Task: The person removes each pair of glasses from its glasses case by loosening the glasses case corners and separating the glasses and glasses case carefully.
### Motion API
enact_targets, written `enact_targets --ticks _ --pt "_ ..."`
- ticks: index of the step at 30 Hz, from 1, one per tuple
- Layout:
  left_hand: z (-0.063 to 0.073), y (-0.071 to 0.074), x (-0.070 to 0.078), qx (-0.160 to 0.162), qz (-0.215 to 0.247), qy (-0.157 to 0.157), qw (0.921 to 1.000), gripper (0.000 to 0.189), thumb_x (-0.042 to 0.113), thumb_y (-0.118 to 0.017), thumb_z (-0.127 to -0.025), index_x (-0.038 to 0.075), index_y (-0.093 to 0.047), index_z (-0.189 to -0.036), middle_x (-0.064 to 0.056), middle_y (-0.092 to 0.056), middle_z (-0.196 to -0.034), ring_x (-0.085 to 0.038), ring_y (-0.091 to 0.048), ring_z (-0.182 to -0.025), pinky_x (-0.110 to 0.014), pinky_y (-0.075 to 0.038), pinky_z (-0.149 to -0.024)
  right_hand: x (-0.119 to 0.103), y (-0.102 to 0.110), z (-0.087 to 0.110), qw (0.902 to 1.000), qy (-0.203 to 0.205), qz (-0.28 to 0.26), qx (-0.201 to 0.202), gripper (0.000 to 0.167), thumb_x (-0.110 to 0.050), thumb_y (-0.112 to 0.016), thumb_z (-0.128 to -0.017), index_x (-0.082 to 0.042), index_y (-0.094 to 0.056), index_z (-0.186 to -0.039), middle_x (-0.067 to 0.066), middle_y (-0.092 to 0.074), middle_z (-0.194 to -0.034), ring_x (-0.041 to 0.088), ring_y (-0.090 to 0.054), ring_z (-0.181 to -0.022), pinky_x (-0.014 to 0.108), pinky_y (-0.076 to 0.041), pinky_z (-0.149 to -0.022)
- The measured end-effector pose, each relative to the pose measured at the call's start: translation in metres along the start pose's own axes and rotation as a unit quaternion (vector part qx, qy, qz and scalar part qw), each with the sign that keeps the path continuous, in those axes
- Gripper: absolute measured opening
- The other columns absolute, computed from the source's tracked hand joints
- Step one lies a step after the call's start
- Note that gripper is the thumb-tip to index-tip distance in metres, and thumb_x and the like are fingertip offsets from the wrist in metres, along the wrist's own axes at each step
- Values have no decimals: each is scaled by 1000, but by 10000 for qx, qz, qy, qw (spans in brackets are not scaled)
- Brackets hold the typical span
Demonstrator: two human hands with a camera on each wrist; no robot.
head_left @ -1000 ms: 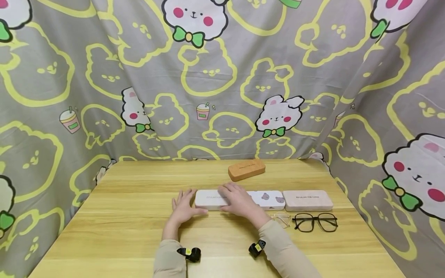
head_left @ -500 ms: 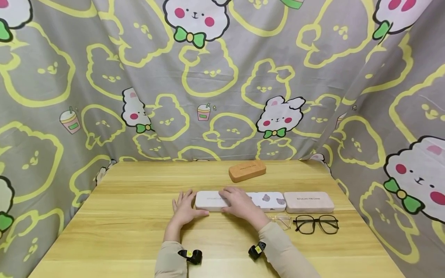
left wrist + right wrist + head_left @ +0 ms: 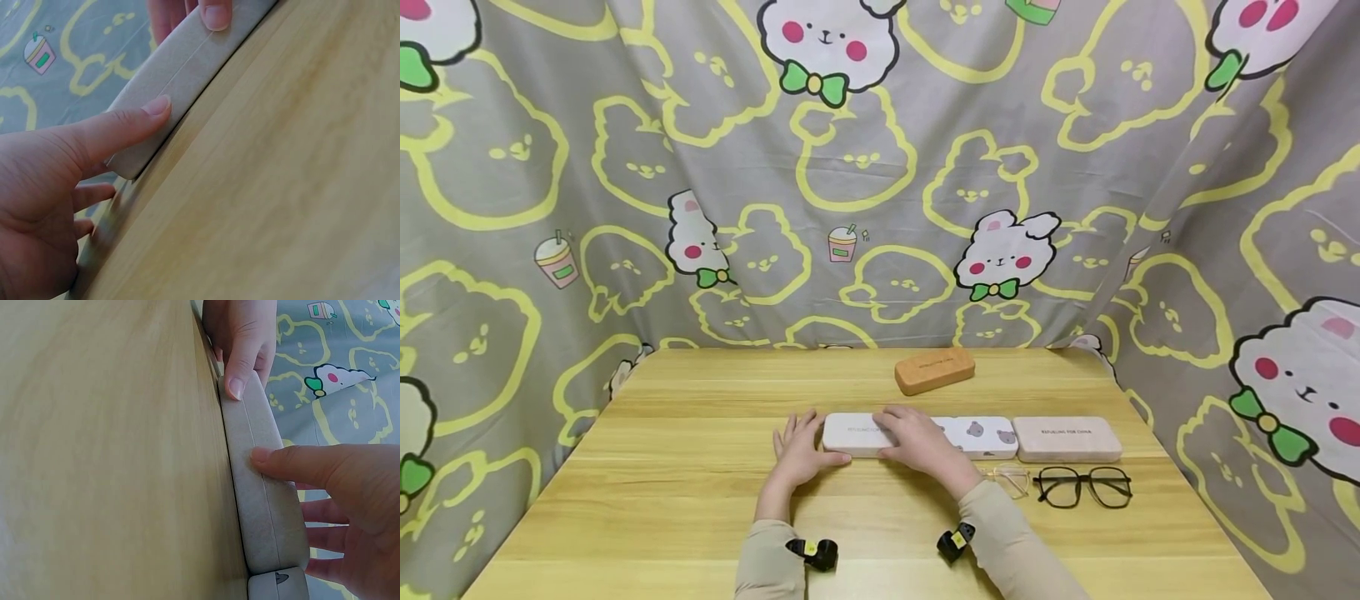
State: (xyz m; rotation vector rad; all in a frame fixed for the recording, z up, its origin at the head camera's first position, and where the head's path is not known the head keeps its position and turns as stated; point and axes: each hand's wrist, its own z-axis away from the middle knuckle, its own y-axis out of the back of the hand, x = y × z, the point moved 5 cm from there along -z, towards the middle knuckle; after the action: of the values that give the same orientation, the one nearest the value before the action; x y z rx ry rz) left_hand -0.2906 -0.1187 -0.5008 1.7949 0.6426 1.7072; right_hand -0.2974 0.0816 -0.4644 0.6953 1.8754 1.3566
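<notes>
A white glasses case (image 3: 853, 433) with small lettering lies at the left end of a row on the table. My left hand (image 3: 801, 454) holds its left end, the thumb (image 3: 134, 125) pressed on the seam side; its other fingers are partly hidden behind the case. Across the case's right part, my right hand (image 3: 921, 442) grips it with the thumb (image 3: 287, 464) on the front seam and the fingers over the far side. Touching the white case on the right is a bear-print glasses case (image 3: 981, 437), partly covered by the right hand.
A pale pink glasses case (image 3: 1067, 439) ends the row. In front lie black-framed glasses (image 3: 1081, 487) and thin clear-lens glasses (image 3: 1011, 479), partly behind the right forearm. A brown glasses case (image 3: 935, 371) sits farther back on the wooden table (image 3: 662, 467), before a patterned curtain (image 3: 880, 208).
Both hands stay on the white glasses case in nearly the same pose. Only a slight shift of the whole head view shows.
</notes>
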Motion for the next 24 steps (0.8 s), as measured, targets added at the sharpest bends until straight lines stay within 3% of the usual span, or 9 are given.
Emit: enact_targets --ticks 10,18,24 --pt "0 -2 -1 25 -65 -14 10000 91 41 -86 -69 5 -47 -143 -24 -31 -156 -51 -6 -147 -72 10 -112 3 -2 -1 9998 25 -141 -100 59 -34 -75 -84 -11 -58 -135 14 -58 -136 32 -56 -125 48 -44 -107" --pt "-1 -4 0 67 -102 18 9999 93 43 -86 -67 5 -47 -143 -22 -31 -156 -50 -6 -147 -71 9 -113 5 3 -1 9985 307 -414 -186 56 -30 -75 -84 -6 -60 -132 18 -60 -133 34 -57 -123 47 -45 -106" --pt "-2 -3 -2 141 -158 54 9998 94 42 -87 -66 6 -47 -143 -22 -32 -156 -50 -7 -147 -71 8 -113 3 5 1 9970 647 -236 -355 54 -31 -66 -92 -3 -55 -136 23 -55 -137 38 -53 -128 50 -42 -109"
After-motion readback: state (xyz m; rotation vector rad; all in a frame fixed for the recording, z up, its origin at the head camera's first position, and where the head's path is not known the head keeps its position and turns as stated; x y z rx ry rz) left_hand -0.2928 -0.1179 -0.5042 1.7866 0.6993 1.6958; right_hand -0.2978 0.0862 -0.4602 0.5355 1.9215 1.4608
